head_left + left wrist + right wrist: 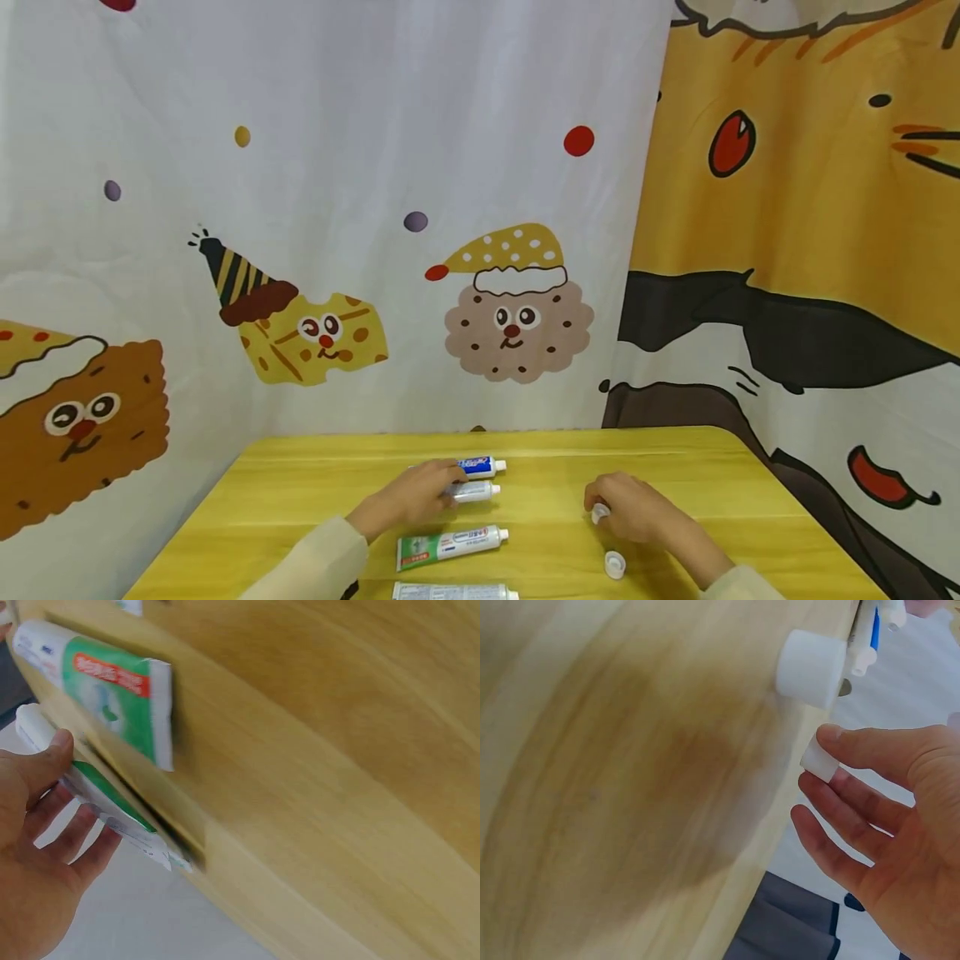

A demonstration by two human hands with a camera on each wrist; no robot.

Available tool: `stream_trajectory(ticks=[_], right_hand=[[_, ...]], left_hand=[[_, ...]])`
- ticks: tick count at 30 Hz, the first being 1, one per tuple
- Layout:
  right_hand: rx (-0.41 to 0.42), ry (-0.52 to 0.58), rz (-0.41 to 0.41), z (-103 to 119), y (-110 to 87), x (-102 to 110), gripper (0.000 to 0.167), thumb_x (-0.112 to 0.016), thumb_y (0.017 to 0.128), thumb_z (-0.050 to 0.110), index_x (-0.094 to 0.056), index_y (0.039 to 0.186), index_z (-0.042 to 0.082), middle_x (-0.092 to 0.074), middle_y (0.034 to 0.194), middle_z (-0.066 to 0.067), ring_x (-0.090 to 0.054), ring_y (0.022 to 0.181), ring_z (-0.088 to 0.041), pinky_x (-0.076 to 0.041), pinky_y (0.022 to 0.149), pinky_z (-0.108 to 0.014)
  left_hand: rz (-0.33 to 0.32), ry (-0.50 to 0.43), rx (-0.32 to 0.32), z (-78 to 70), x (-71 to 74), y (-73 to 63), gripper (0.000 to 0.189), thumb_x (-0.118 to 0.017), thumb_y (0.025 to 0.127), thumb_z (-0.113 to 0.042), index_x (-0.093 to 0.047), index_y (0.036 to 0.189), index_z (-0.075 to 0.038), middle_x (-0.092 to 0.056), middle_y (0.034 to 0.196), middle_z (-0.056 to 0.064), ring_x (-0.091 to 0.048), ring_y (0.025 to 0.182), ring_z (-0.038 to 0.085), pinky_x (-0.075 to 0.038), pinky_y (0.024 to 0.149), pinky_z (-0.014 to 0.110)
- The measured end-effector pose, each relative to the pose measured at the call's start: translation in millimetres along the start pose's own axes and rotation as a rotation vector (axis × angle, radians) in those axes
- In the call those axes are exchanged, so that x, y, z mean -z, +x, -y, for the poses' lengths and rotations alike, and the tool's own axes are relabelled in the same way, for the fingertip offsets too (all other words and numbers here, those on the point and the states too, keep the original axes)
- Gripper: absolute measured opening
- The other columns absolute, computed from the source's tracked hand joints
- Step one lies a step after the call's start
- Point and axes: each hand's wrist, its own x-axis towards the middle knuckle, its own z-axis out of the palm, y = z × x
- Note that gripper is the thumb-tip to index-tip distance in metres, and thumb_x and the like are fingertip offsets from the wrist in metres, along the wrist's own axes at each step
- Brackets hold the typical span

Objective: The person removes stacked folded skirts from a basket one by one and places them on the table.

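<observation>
My left hand point(423, 492) lies over the back of the row of toothpaste tubes. In the left wrist view its thumb and fingers grip a white toothpaste tube with a green band point(112, 795). A blue-and-white tube point(476, 467) lies just behind it, partly covered by the hand. Nearer me is a green-and-white tube point(453, 546) with a red label. My right hand point(630, 508) pinches a small white cap point(820, 759) between thumb and fingertip. A second white cap point(615, 565) stands on the table close to that hand.
A silvery-white tube point(450, 592) lies at the near edge of the view, cut off by the frame. All visible nozzles point right. The yellow wood-grain table point(540, 533) ends at a printed curtain point(337, 167) behind and at the sides.
</observation>
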Motion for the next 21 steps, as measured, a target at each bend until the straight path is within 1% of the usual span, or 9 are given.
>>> stream_trajectory(ticks=[4,8,11,16,21], right_hand=[[0.022,0.042,-0.011,3.4,-0.8,7.3,0.020,-0.074,0.090,0.001,-0.078,0.106,0.013,-0.070,0.101,0.004,-0.067,0.090,-0.015,-0.058,0.074,-0.030],[0.057,0.066,-0.050,7.1,-1.1,18.4,0.023,-0.070,0.091,-0.004,-0.078,0.110,0.007,-0.067,0.099,0.002,-0.065,0.087,-0.014,-0.057,0.073,-0.027],[0.083,0.049,-0.100,10.7,-1.3,24.8,0.024,-0.070,0.090,-0.006,-0.078,0.107,0.009,-0.067,0.099,0.001,-0.064,0.085,-0.013,-0.056,0.072,-0.026],[0.127,0.018,-0.156,19.3,-0.3,32.1,0.021,-0.075,0.090,0.000,-0.075,0.104,0.016,-0.069,0.100,0.001,-0.065,0.086,-0.010,-0.056,0.071,-0.024],[0.135,0.054,-0.190,31.1,-1.0,37.0,0.019,-0.077,0.090,0.004,-0.070,0.101,0.018,-0.067,0.097,0.003,-0.065,0.085,-0.007,-0.057,0.071,-0.023]], left_hand=[[-0.042,-0.018,-0.029,-3.0,4.7,4.1,0.030,-0.073,0.096,-0.015,-0.071,0.126,-0.012,-0.070,0.120,-0.001,-0.067,0.105,0.012,-0.058,0.091,0.032],[-0.065,-0.054,-0.023,-7.4,9.1,6.6,0.032,-0.072,0.098,-0.017,-0.068,0.129,-0.012,-0.069,0.122,-0.002,-0.065,0.105,0.010,-0.058,0.090,0.031],[-0.091,-0.071,-0.024,-11.4,11.1,7.0,0.032,-0.072,0.098,-0.018,-0.068,0.129,-0.012,-0.068,0.122,-0.002,-0.066,0.104,0.010,-0.058,0.089,0.032],[-0.145,-0.092,-0.024,-15.6,12.5,6.4,0.032,-0.072,0.098,-0.016,-0.068,0.129,-0.009,-0.068,0.122,0.000,-0.066,0.104,0.012,-0.057,0.088,0.034],[-0.187,-0.152,-0.013,-18.0,15.1,5.5,0.033,-0.068,0.100,-0.018,-0.066,0.132,-0.008,-0.068,0.123,0.001,-0.065,0.107,0.013,-0.056,0.089,0.035]])
